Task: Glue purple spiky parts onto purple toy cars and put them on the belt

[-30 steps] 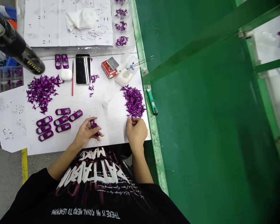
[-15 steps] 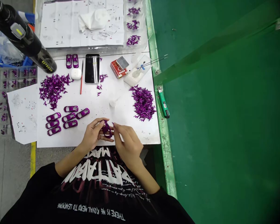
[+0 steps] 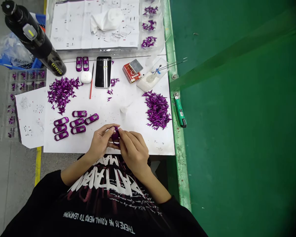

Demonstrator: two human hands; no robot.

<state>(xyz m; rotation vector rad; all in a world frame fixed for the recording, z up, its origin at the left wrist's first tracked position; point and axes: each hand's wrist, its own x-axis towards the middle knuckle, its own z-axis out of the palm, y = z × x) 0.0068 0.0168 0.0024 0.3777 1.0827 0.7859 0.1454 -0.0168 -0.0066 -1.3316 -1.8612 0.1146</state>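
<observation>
Purple car body (image 3: pixel 115 135) is up off the white sheet (image 3: pixel 150 144), between your hands. Left hand (image 3: pixel 100 142) and right hand (image 3: pixel 134 151) both pinch it, fingertips pressed close. Seven more car bodies (image 3: pixel 76 122) lie left; purple spiky pieces (image 3: pixel 157 110) lie right.

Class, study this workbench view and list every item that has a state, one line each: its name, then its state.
purple car shell, held between both hands
left hand, pinching the shell
right hand, fingers on the shell
smartphone, lying flat, screen dark
earbud case, closed
black bottle, lying on its side, capped
green lighter, lying flat
</observation>
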